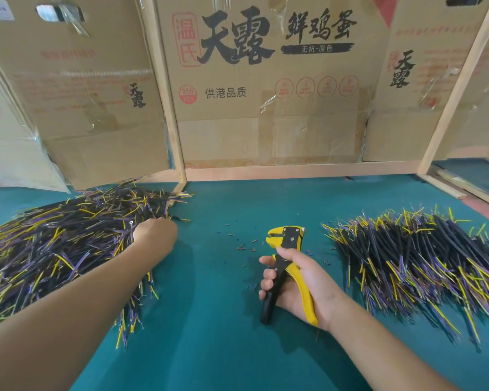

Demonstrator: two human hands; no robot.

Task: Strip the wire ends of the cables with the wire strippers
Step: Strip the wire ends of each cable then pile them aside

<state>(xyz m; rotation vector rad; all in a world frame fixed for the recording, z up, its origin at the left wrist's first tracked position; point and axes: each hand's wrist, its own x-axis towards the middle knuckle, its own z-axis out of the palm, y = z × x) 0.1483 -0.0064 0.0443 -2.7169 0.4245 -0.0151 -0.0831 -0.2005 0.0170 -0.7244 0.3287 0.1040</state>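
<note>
A big heap of short black cables with yellow and purple wire ends point(54, 249) lies on the left of the green table. My left hand point(153, 231) reaches into its right edge; the fingers are hidden among the cables, so I cannot tell whether they hold one. My right hand point(291, 280) grips the yellow and black wire strippers point(287, 261) by their handles, jaws pointing away from me, above the table's middle. A second heap of the same cables point(424, 261) lies on the right.
Small bits of stripped insulation point(246, 245) are scattered on the green table top point(223, 320) ahead of the strippers. Cardboard boxes point(266, 80) in a wooden frame point(294, 167) wall off the back of the table.
</note>
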